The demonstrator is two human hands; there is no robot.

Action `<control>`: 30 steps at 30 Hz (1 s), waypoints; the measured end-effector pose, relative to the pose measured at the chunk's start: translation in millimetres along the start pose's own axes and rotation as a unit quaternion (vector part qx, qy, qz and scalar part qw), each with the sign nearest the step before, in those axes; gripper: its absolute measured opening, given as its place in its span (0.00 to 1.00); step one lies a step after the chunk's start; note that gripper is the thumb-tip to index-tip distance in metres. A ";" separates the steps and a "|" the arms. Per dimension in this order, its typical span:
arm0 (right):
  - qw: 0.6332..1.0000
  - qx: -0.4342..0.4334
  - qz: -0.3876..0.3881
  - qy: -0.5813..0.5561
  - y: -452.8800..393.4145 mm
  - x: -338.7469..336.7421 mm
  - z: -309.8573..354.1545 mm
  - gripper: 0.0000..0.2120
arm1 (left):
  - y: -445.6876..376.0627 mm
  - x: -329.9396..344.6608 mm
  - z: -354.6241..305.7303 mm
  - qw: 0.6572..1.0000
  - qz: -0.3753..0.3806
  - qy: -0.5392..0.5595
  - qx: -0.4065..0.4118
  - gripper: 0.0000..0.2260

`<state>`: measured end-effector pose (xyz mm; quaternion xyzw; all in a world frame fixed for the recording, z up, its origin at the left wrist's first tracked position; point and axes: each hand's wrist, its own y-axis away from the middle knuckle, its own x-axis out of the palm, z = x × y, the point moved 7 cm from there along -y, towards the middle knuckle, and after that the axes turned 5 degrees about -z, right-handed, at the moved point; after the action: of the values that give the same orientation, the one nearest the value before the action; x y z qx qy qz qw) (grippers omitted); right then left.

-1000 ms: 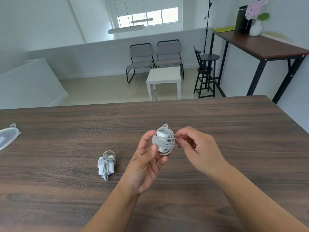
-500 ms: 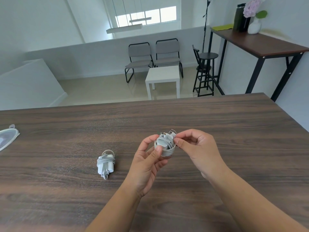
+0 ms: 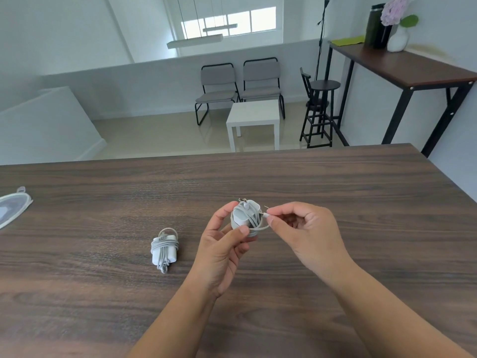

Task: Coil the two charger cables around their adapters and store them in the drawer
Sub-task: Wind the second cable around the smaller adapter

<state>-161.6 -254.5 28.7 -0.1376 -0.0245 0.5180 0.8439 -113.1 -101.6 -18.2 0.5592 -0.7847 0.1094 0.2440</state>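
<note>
Resting between two hands above the dark wooden surface (image 3: 335, 189), a white adapter (image 3: 244, 215) had its grey cable (image 3: 254, 226) wound round it in several loops. The left hand (image 3: 222, 250) gripped the adapter from below and behind, the thumb pressed against the lower coils and the fingers curled up round its far side. The right hand (image 3: 305, 233), just beside it, pinched the cable's free end (image 3: 267, 215) between thumb and forefinger, its other fingers curled loosely into the palm. The free end stood close against the adapter's right side; whether it was tucked under a loop could not be told.

To the left of the hands, well apart from them, a second adapter (image 3: 164, 249) lay flat on the surface, already wrapped in its own cable. At the far left edge lay a pale, oval object (image 3: 11, 208), only partly in view.
</note>
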 end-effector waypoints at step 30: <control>0.966 -0.156 0.111 0.172 -7.8 3.2 14.8 0.22 | -1.2 3.8 3.8 0.995 -0.027 -0.095 0.011 0.18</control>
<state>-156.1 -251.8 44.5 -0.3568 0.0563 0.5668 0.7404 -113.9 -106.9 -19.7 0.5906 -0.7879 0.0578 0.1646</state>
